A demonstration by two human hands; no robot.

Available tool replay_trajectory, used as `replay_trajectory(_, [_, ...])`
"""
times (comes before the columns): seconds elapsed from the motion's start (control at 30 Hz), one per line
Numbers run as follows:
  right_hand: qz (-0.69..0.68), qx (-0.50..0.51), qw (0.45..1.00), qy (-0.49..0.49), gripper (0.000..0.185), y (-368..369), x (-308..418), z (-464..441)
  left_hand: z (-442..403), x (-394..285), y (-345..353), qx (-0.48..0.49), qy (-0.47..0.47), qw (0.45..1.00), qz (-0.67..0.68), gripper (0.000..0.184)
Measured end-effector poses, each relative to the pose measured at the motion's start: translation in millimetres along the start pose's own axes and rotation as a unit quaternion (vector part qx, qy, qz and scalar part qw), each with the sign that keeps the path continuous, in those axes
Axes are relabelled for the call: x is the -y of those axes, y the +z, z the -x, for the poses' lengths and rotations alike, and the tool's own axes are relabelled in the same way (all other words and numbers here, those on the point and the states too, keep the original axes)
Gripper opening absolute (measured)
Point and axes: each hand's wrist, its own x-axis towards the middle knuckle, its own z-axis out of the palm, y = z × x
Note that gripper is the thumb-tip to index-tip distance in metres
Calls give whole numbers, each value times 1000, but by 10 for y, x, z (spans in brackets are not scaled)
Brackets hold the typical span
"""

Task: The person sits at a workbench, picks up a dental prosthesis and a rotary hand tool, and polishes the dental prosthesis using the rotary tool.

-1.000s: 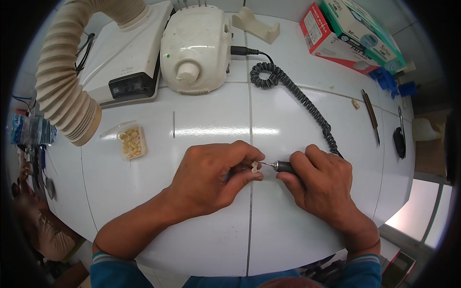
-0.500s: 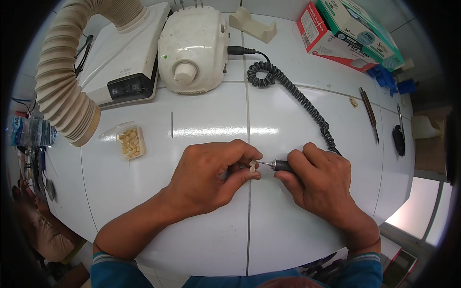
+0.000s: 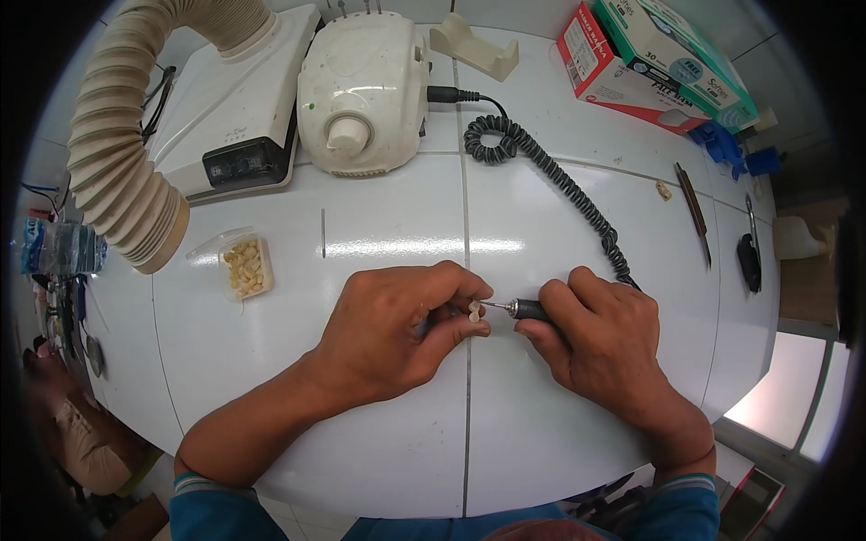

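Between the thumb and fingers of my left hand (image 3: 397, 329) is a small pale tooth-like piece (image 3: 474, 312), partly hidden by the fingertips. My right hand (image 3: 603, 338) is wrapped round a dark rotary handpiece (image 3: 529, 310). Its thin metal bit points left and reaches the upper part of the piece; whether the tip touches is too small to tell. A black coiled cord (image 3: 568, 187) runs from the handpiece up to a white control unit (image 3: 363, 95) with a round knob.
A clear box of yellowish pieces (image 3: 246, 268) and a thin rod (image 3: 323, 233) lie left. Behind them are a ribbed hose (image 3: 122, 153) and a white machine (image 3: 230, 117). At right are cartons (image 3: 631, 86), a brown pointed tool (image 3: 693, 215) and a black-handled tool (image 3: 749, 261). A person sits far left.
The view has shifted slightly since the first frame. My hands keep nearly the same pose, and the small piece looks slightly turned between my left fingertips.
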Motion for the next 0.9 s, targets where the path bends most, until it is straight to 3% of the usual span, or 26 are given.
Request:
replay_trajectory(0.37, [3, -2, 1000, -14, 36, -12, -2, -11, 2, 10, 3, -4, 2, 1000, -3, 28])
replay_trajectory(0.9, [-22, -18, 999, 39, 41, 22, 19, 30, -17, -8, -9, -34, 8, 999, 8, 28])
